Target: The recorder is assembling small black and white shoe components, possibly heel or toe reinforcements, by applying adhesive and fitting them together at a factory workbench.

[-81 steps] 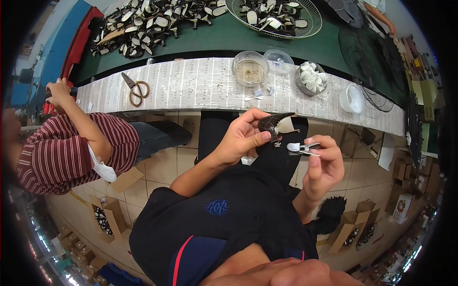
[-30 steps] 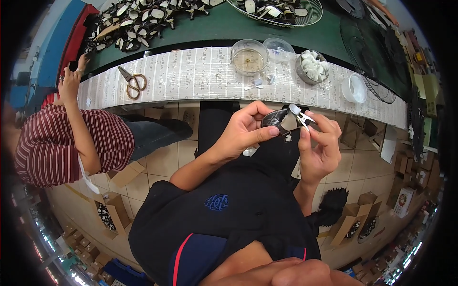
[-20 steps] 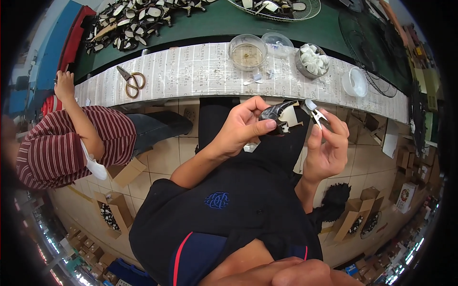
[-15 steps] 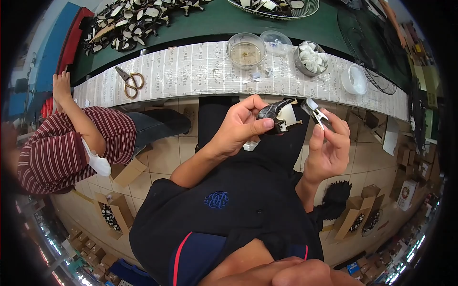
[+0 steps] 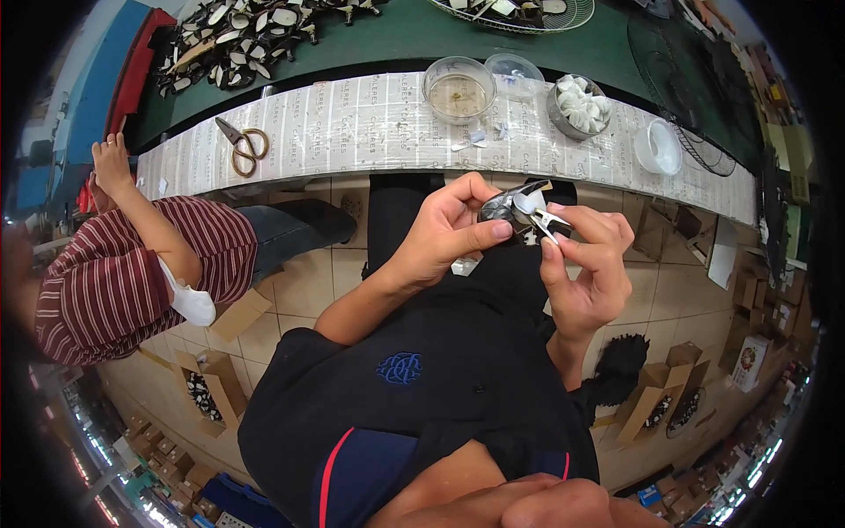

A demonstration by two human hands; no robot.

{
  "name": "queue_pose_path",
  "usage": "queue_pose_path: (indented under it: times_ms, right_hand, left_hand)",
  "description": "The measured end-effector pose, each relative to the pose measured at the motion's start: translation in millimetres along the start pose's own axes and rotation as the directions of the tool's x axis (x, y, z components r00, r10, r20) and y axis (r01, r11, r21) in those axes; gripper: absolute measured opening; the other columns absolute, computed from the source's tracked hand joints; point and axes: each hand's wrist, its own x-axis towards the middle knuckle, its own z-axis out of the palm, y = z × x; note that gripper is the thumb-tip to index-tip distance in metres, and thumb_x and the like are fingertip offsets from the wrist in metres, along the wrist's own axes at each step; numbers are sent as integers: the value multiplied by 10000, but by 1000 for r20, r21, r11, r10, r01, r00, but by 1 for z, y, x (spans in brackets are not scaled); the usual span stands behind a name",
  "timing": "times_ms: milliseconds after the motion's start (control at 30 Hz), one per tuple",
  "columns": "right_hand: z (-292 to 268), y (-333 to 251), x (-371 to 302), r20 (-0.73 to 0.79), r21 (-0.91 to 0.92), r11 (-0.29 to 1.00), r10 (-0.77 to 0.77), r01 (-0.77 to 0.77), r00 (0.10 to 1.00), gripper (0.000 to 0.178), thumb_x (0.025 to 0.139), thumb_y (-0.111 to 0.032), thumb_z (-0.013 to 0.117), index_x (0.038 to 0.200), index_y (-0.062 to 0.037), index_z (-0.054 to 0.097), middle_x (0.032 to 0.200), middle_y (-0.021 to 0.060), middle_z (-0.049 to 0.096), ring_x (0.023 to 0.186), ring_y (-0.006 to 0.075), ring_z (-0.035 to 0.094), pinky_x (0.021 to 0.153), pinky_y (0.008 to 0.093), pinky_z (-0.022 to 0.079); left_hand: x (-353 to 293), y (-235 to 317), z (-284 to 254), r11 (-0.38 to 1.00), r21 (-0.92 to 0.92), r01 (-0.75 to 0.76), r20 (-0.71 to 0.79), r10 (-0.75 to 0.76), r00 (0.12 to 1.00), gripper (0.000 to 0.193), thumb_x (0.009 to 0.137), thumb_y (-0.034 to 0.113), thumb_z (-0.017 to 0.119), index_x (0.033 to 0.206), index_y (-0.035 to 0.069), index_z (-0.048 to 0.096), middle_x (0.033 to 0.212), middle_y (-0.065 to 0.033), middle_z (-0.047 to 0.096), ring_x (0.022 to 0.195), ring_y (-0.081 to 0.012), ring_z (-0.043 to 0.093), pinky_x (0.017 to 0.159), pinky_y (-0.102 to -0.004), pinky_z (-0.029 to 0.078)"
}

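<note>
1. Two hands work close together over the person's lap. The left hand (image 5: 449, 231) pinches a glossy dark shoe piece (image 5: 498, 208) between thumb and fingers, its pale lining turned to the right.
2. The right hand (image 5: 591, 264) has thumb and fingers closed on a slim metal clip (image 5: 546, 222), whose end carries a small white pad (image 5: 531, 203).
3. The pad lies right at the shoe piece's lining; whether they touch, I cannot tell. The step in hand looks like working the pad at that lining.
4. The next move seems to call for a steady left hold and light, controlled pressure from the right, keeping the clip's metal off the dark surface.
5. Just beyond, on the paper-covered bench (image 5: 352, 132), stand a clear round tub (image 5: 459, 114), a tin (image 5: 576, 130) of white pads and a white tub (image 5: 658, 148). Scissors (image 5: 245, 148) lie to the left.
6. Farther off, a green surface (image 5: 378, 53) carries a heap of dark and pale pieces (image 5: 242, 40) and a wire basket (image 5: 528, 31). A co-worker's striped shirt (image 5: 97, 290) shows at the left.
</note>
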Motion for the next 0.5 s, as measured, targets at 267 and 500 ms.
queue_pose_path:
  times_ms: [267, 500]
  right_hand:
    - [5, 0, -3, -63, -128, 992, -7, -1, 998, 204, 741, -26, 762, 877, -53, 612, 998, 118, 709, 889, 234, 658, 861, 363, 376]
    - [4, 0, -2, -144, -241, 970, -22, -13, 989, 191, 762, -45, 760, 886, -49, 614, 1000, 115, 709, 864, 220, 651, 853, 339, 376]
  left_hand:
    - [0, -2, 2, 1000, -5, -14, -17, 14, 1000, 266, 865, 150, 717, 1009, 41, 521, 945, -41, 605, 765, -50, 532, 610, -192, 422]
    - [-2, 0, 5, 999, -22, -27, -22, 27, 999, 264, 861, 136, 729, 1012, 41, 535, 901, -8, 606, 687, -8, 480, 537, -163, 362]
